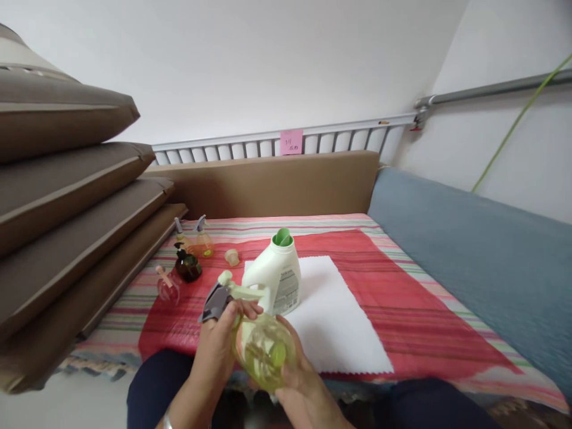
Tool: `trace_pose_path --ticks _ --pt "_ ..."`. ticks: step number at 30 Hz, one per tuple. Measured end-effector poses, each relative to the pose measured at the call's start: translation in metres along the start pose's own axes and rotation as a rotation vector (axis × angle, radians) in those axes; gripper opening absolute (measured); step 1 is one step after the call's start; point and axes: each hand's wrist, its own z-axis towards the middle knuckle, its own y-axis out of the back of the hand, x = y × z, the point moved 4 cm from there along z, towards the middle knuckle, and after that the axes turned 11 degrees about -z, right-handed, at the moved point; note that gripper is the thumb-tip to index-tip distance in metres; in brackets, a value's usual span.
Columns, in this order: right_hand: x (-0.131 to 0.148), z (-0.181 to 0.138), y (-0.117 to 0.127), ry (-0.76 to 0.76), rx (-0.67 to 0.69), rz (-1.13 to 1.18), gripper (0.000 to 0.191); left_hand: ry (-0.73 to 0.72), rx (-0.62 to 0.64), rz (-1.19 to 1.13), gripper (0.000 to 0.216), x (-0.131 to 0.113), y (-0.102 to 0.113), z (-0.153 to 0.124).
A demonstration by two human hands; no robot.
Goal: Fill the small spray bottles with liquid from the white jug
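Between my two hands is a yellow see-through spray bottle (261, 354), tilted, with a grey and pale yellow trigger head. My left hand (220, 338) is closed around its neck just under the trigger. Lower down, my right hand (304, 378) wraps round the base end of the bottle. Right behind it stands a white jug (271, 271), upright, with a green pouring spout in its open mouth and a printed label on the side. The jug rests on a white sheet with zigzag edges (344, 328).
To the left stand a dark brown pump bottle (188, 267), a pink bottle (168, 287) and two spray bottles (204, 243). A small pale cap (232, 257) lies near the jug. Stacked brown cushions (80, 196) rise at left; a blue padded side (473, 250) bounds the right.
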Motion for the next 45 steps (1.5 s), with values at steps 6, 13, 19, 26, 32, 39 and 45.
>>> trace_pose_path --ticks 6,13,19,26,32,39,45 --pt "-0.011 -0.001 0.001 -0.261 0.115 0.062 0.067 -0.01 0.023 0.004 0.025 0.001 0.002 0.0" --pt "-0.013 -0.004 -0.002 -0.342 0.164 0.094 0.07 -0.001 0.035 0.043 0.033 0.0 -0.001 -0.003" --pt "-0.017 -0.003 0.012 -0.297 0.218 0.1 0.063 -0.035 0.103 0.14 0.033 -0.011 -0.01 -0.012" --pt "-0.005 -0.007 0.016 -0.109 0.087 0.094 0.053 -0.067 0.036 0.001 0.032 -0.012 -0.016 -0.014" --pt "-0.004 -0.011 0.011 -0.158 0.004 0.111 0.052 -0.003 -0.044 -0.271 0.032 -0.017 -0.025 -0.01" --pt "-0.019 -0.011 0.027 -0.237 -0.178 0.124 0.044 -0.18 -0.129 -0.291 0.03 -0.046 -0.016 -0.001" --pt "-0.014 -0.013 0.025 -0.239 -0.232 0.125 0.05 -0.329 -0.123 -0.245 0.033 -0.065 -0.017 -0.012"
